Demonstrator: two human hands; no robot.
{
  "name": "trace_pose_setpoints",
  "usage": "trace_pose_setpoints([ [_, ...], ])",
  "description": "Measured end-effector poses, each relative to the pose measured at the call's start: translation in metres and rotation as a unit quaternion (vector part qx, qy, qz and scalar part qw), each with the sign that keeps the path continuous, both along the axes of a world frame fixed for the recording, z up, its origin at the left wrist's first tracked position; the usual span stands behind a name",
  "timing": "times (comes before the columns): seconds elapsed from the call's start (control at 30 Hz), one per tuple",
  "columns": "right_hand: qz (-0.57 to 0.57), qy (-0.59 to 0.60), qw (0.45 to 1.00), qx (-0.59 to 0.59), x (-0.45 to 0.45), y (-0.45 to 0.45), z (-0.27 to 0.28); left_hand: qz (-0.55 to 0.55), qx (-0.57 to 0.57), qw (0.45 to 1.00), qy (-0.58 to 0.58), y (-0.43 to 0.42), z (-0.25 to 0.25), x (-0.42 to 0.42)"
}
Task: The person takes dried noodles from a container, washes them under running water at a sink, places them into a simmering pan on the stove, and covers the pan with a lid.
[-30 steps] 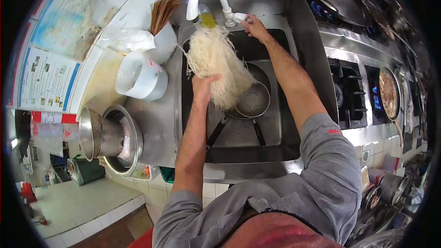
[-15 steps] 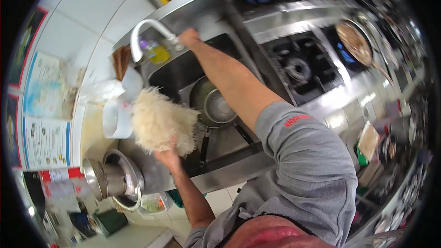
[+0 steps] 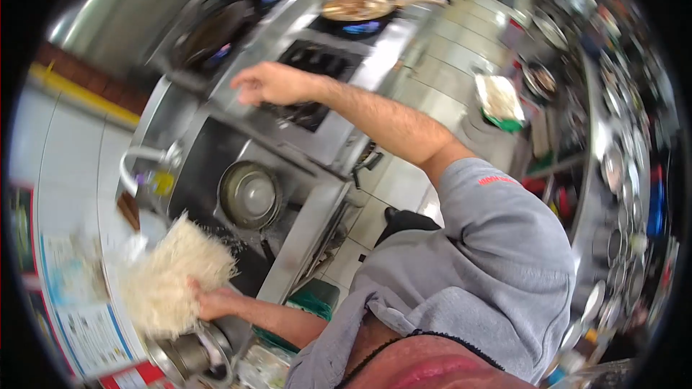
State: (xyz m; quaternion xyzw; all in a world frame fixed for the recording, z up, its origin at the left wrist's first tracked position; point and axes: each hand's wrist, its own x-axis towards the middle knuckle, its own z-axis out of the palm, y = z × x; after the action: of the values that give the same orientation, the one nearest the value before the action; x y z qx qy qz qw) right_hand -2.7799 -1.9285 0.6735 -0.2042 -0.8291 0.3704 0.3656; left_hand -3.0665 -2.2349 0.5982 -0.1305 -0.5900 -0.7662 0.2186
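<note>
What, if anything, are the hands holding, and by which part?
The left hand grips a bundle of pale noodle-like strands by its near edge; the right hand looks empty.

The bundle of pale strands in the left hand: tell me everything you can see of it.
The bundle of pale strands is a thick, cream-white mass of thin strands, resembling dry noodles, loose and ragged at the edges. The left hand grips its side nearest the person. In the picture it shows between the sink and the metal pot; I cannot tell whether it touches anything else.
</note>
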Motion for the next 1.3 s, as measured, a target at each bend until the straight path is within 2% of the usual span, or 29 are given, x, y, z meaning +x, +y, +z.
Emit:
trace_pose_setpoints([
  [0.03, -0.017, 0.02, 0.995, -0.096, 0.036, -0.005, -0.029, -0.007, 0.006, 1.0, 0.015, -0.002, -0.002, -0.003],
  [0.07, -0.079, 0.013, 0.992, -0.1, 0.076, -0.015, -0.057, -0.021, 0.013, 0.999, 0.03, -0.004, -0.005, -0.01],
  [0.13, -0.209, -0.005, 0.969, -0.128, 0.152, -0.039, -0.119, -0.074, 0.113, 0.976, 0.174, 0.004, 0.005, -0.017],
  [0.23, -0.326, -0.086, 0.927, -0.168, 0.26, -0.081, -0.224, -0.148, 0.199, 0.941, 0.23, 0.036, 0.082, 0.111],
  [0.33, -0.418, -0.188, 0.838, -0.295, 0.362, -0.149, -0.306, -0.228, 0.227, 0.916, 0.239, 0.07, 0.098, 0.15],
  [0.4, -0.455, -0.188, 0.808, -0.324, 0.419, -0.197, -0.355, -0.282, 0.237, 0.9, 0.234, 0.095, 0.101, 0.174],
  [0.47, -0.46, -0.227, 0.767, -0.385, 0.464, -0.238, -0.367, -0.33, 0.241, 0.885, 0.222, 0.12, 0.104, 0.197],
  [0.53, -0.452, -0.177, 0.713, -0.505, 0.501, -0.262, -0.364, -0.369, 0.243, 0.872, 0.21, 0.143, 0.106, 0.22],
  [0.57, -0.454, -0.178, 0.713, -0.504, 0.519, -0.264, -0.358, -0.387, 0.248, 0.864, 0.206, 0.154, 0.107, 0.23],
  [0.63, -0.465, -0.15, 0.678, -0.549, 0.545, -0.264, -0.349, -0.412, 0.245, 0.858, 0.184, 0.171, 0.105, 0.241],
  [0.67, -0.465, -0.151, 0.678, -0.55, 0.556, -0.261, -0.347, -0.417, 0.232, 0.866, 0.148, 0.178, 0.106, 0.261],
  [0.73, -0.484, -0.075, 0.677, -0.55, 0.58, -0.239, -0.348, -0.405, 0.205, 0.89, 0.047, 0.195, 0.103, 0.337],
  [0.77, -0.48, -0.054, 0.697, -0.53, 0.592, -0.227, -0.358, -0.426, 0.202, 0.882, 0.023, 0.203, 0.1, 0.371],
  [0.83, -0.493, -0.018, 0.678, -0.545, 0.606, -0.199, -0.354, -0.44, 0.187, 0.878, -0.035, 0.219, 0.09, 0.413],
  [0.87, -0.493, 0.027, 0.663, -0.563, 0.61, -0.184, -0.359, -0.49, 0.159, 0.852, -0.089, 0.227, 0.078, 0.411],
  [0.9, -0.486, 0.046, 0.653, -0.578, 0.612, -0.169, -0.349, -0.464, 0.104, 0.877, -0.07, 0.235, 0.072, 0.428],
  [1.0, -0.449, 0.021, 0.678, -0.581, 0.617, -0.118, -0.348, -0.485, 0.117, 0.856, -0.136, 0.272, 0.048, 0.448],
  [1.07, -0.443, 0.029, 0.671, -0.594, 0.618, -0.092, -0.346, -0.473, 0.121, 0.86, -0.15, 0.295, 0.037, 0.455],
  [1.13, -0.431, 0.017, 0.678, -0.595, 0.628, -0.075, -0.347, -0.489, 0.149, 0.838, -0.193, 0.304, 0.034, 0.465],
  [1.3, -0.414, -0.028, 0.68, -0.604, 0.645, 0.015, -0.335, -0.433, 0.183, 0.859, -0.201, 0.369, 0.035, 0.466],
])
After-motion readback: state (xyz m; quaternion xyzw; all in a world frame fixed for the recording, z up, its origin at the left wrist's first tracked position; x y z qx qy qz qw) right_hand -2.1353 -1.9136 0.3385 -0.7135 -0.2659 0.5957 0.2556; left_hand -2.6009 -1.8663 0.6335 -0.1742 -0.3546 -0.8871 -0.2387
